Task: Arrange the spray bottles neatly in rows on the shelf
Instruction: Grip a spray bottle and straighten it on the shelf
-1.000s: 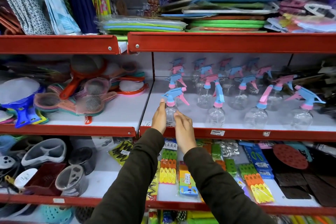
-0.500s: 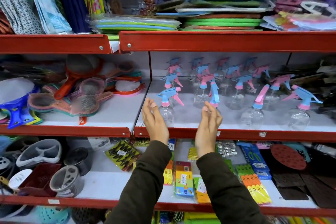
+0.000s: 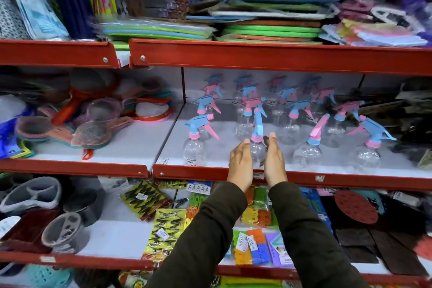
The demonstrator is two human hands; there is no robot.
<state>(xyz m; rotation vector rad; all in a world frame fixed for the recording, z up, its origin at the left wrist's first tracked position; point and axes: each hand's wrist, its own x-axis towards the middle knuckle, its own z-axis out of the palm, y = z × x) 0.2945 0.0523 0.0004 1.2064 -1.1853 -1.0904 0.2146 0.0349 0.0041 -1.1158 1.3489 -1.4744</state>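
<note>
- Red store shelves fill the frame, and the middle shelf (image 3: 304,176) on the right side has a white floor where the spray bottles stand.
- Your left hand (image 3: 240,166) and right hand (image 3: 274,163) are near the middle of the frame, low on that shelf. They are cupped close on both sides of one clear bottle (image 3: 257,149) with a pink collar and a blue sprayer top.
- Your palms look like they touch the bottle, but you cannot tell for sure how tight the hold is.
- That bottle stands in the front row, close to the red front lip. The front-left bottle (image 3: 194,147) is just to its left, and two more front bottles are to its right.
- The bottles behind (image 3: 245,121) stand close, and their sprayer tops point different ways.
- What could go wrong: these bottles look empty and light, so they may tip easily. If you push too hard, this one could fall back into the row behind it.
- If you pull it forward too far, it could slip off the front lip.
- A sprayer top could also catch on its neighbor when you turn it.
- What changed: half a second ago your hands were open and apart, the left by the front-left bottle. Now both have come together around this second bottle.
</note>
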